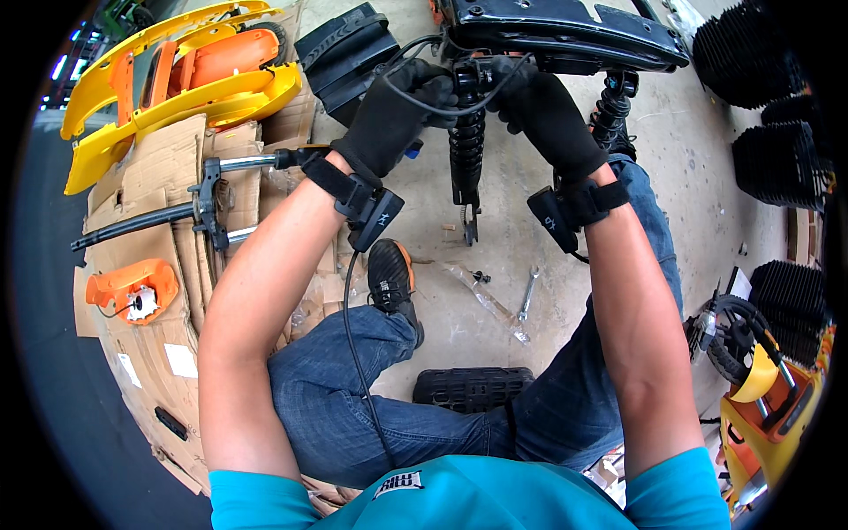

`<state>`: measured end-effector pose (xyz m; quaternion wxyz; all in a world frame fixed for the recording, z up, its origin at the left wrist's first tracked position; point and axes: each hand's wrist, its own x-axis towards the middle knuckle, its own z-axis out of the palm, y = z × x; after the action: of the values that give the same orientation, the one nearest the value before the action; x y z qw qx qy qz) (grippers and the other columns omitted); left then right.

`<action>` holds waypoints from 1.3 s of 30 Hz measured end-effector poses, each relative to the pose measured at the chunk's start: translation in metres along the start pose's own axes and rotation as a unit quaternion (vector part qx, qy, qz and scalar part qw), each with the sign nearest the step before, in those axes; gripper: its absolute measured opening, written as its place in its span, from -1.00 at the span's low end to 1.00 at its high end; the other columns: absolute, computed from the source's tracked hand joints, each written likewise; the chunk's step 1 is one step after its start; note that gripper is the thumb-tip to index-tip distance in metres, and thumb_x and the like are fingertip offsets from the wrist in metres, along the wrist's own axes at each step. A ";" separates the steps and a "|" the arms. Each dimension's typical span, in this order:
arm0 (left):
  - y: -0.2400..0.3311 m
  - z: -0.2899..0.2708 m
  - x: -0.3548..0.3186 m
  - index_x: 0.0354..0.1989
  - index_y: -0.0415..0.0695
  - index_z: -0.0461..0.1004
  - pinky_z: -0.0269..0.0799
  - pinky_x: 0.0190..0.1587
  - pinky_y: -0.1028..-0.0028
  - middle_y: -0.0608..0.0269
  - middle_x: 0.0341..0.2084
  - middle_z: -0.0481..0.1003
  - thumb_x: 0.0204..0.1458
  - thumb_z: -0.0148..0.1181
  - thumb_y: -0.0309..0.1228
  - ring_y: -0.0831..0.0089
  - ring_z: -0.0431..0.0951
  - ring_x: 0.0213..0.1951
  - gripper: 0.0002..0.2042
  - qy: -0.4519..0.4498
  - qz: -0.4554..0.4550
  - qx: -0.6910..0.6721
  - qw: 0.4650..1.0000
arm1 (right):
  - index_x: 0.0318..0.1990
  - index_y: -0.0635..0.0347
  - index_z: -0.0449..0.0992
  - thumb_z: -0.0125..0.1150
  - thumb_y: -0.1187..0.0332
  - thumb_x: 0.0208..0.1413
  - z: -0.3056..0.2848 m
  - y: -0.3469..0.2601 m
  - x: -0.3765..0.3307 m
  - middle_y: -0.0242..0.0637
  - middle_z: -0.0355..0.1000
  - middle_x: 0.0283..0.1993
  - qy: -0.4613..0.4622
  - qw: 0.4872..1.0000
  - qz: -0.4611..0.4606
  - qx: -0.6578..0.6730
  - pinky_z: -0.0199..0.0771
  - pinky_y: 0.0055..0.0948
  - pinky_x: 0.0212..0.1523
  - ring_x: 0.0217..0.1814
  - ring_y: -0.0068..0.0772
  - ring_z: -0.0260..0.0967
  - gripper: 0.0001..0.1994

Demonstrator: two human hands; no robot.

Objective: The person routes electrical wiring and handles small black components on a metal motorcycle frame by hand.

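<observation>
Gloved hands at a suspension assembly, seen from above; the black shock absorber [466, 159] hangs upright beneath a black frame [565, 35], between the two hands, its coil and slender lower end exposed above the concrete floor [495, 252]. The left hand [389, 124] lies just beside its upper mount, fingers curled inward; the right hand [549, 115] lies on the other side, its fingertips largely concealed by the glove's own back; whether either grip is closed on the mount, or on some small part, cannot be told (black glove against black metal leaves little contrast). A thin black cable [452, 113] loops across the left glove and in front of the mount; its ends are lost among the dark parts. A second spring unit [609, 115] stands to the right, its lower portion obscured; the frame is cut off by the upper edge. On the floor lies a wrench [528, 296], near a clear plastic strip [496, 309]; a black ridged pad [473, 389] is partly covered by the leg. At left, a fork assembly [208, 208] rests on cardboard [159, 159], partly hidden by the left forearm; at right, black ribbed pieces [773, 163] fade into the dark rim.
</observation>
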<state>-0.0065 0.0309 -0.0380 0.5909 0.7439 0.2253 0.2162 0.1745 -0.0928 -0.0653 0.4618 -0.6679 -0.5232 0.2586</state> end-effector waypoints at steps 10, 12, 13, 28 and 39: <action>0.002 -0.005 -0.001 -0.10 -0.20 0.47 0.52 -0.27 0.60 0.30 -0.36 0.53 0.20 0.08 -0.36 0.62 0.55 -0.33 -0.79 -0.039 -0.075 -0.073 0.994 | -0.18 0.22 0.49 0.09 0.34 0.16 -0.005 -0.019 0.001 -0.18 0.48 -0.36 -0.001 1.000 0.008 0.024 0.45 -0.32 -0.25 -0.30 -0.23 0.47 -0.83; 0.006 -0.005 -0.001 -0.10 -0.20 0.48 0.51 -0.29 0.60 0.32 -0.37 0.53 0.20 0.09 -0.36 0.64 0.54 -0.34 -0.80 -0.039 -0.048 -0.002 0.998 | -0.02 0.19 0.47 0.08 0.29 0.22 -0.004 -0.015 0.001 -0.36 0.42 -0.35 -0.006 1.000 -0.005 0.022 0.40 -0.51 -0.29 -0.33 -0.51 0.35 -0.75; 0.007 -0.005 -0.001 -0.10 -0.19 0.48 0.50 -0.29 0.61 0.32 -0.37 0.53 0.20 0.09 -0.36 0.65 0.54 -0.34 -0.80 -0.037 -0.051 -0.013 0.998 | 0.06 0.17 0.45 0.07 0.26 0.26 -0.003 -0.012 0.001 -0.45 0.39 -0.34 -0.009 1.000 -0.012 0.022 0.37 -0.60 -0.31 -0.34 -0.65 0.28 -0.70; 0.001 -0.003 -0.001 -0.15 -0.30 0.46 0.55 -0.32 0.56 0.19 -0.41 0.56 0.19 0.08 -0.39 0.55 0.59 -0.38 -0.79 -0.009 -0.047 -0.026 0.999 | 0.04 0.18 0.43 0.04 0.18 0.28 -0.002 -0.015 0.002 -0.42 0.39 -0.33 -0.024 0.999 0.018 0.011 0.39 -0.61 -0.35 -0.38 -0.64 0.32 -0.68; 0.010 -0.001 -0.002 -0.08 -0.24 0.46 0.55 -0.28 0.59 0.31 -0.35 0.50 0.19 0.09 -0.37 0.64 0.55 -0.32 -0.77 -0.021 -0.078 -0.013 0.997 | 0.03 0.06 0.43 0.08 0.11 0.26 0.008 -0.012 0.004 -0.52 0.39 -0.36 -0.003 0.994 0.082 0.067 0.34 -0.62 -0.40 -0.38 -0.69 0.30 -0.69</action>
<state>-0.0084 0.0285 -0.0280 0.6203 0.7207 0.2669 0.1567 0.1639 -0.0864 -0.0574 0.4811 -0.6755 -0.4493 0.3322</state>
